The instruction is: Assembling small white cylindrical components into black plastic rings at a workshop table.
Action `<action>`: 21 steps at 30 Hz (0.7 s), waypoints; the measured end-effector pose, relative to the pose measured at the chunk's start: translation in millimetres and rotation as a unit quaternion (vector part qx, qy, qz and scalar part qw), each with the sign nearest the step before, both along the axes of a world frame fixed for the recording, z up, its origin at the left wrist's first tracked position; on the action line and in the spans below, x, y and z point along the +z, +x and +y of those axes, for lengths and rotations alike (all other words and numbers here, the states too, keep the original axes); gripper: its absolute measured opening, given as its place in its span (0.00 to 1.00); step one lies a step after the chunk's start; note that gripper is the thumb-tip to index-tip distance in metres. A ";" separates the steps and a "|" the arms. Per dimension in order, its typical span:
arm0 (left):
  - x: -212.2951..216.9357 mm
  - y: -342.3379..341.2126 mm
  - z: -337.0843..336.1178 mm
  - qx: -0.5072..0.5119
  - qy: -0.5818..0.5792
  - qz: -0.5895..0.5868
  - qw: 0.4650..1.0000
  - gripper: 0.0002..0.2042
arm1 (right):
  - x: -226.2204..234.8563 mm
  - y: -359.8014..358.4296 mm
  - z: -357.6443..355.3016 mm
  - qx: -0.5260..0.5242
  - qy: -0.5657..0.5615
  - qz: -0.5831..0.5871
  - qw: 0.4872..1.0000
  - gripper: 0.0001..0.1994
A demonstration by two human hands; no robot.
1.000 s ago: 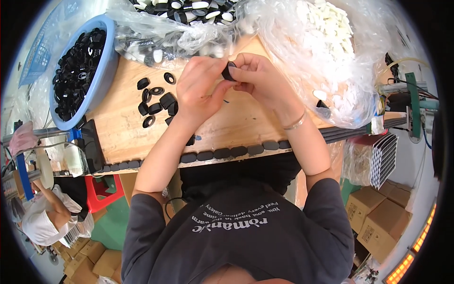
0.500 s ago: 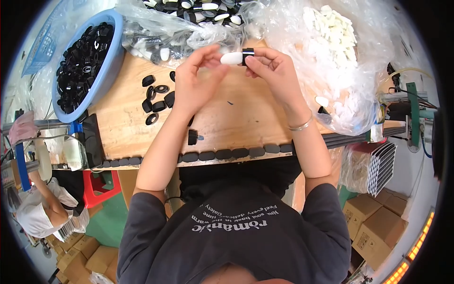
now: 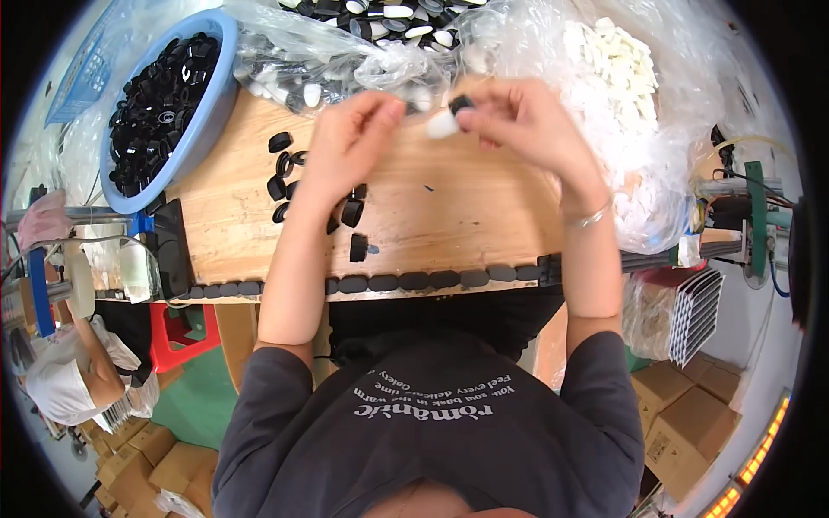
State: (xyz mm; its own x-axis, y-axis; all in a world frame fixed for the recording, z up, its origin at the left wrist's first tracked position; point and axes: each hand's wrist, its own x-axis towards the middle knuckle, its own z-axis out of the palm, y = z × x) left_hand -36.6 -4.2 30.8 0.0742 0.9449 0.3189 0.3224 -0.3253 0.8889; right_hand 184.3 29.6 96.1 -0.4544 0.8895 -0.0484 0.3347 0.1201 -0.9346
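White insert [image 3: 442, 126]: upper centre of the frame, held above the wooden bench [image 3: 449, 216], between your two hands; small, pale, blurred.
Black cap [image 3: 460, 104]: touching the insert's right end, pinched in your right hand [image 3: 518, 121].
Right hand: fingers closed around the black cap, grasping it.
Left hand [image 3: 350, 142]: thumb and forefinger close at the insert's left end; whether you actually grip it, you cannot tell from the blur.
Handling: both pieces look light, stiff and smooth, likely slippery; pinch the cap by its rim and the insert by its sides, near the end.
Loose caps [image 3: 289, 173]: scattered on the bench under your left wrist.
Blue basin [image 3: 211, 121]: upper left, full of black caps.
Clear bags [image 3: 604, 78]: along the top and upper right, holding white pieces and caps.
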 end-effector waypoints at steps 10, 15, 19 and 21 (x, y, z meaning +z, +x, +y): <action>-3.5 -33.9 1.4 0.130 -0.088 0.436 0.886 0.14 | 31.4 8.6 59.7 -0.221 0.435 0.046 0.872 0.17; -11.5 -19.1 -0.6 0.047 -0.058 0.415 0.907 0.12 | -23.7 120.3 59.8 -0.365 0.309 -0.195 0.856 0.12; -3.8 -1.8 -2.7 -0.031 -0.027 0.359 0.932 0.09 | -50.2 195.1 74.5 -0.329 0.284 -0.342 0.833 0.10; -4.8 1.2 -1.5 -0.039 -0.009 0.350 0.936 0.08 | -57.3 200.3 85.0 -0.318 0.272 -0.357 0.835 0.10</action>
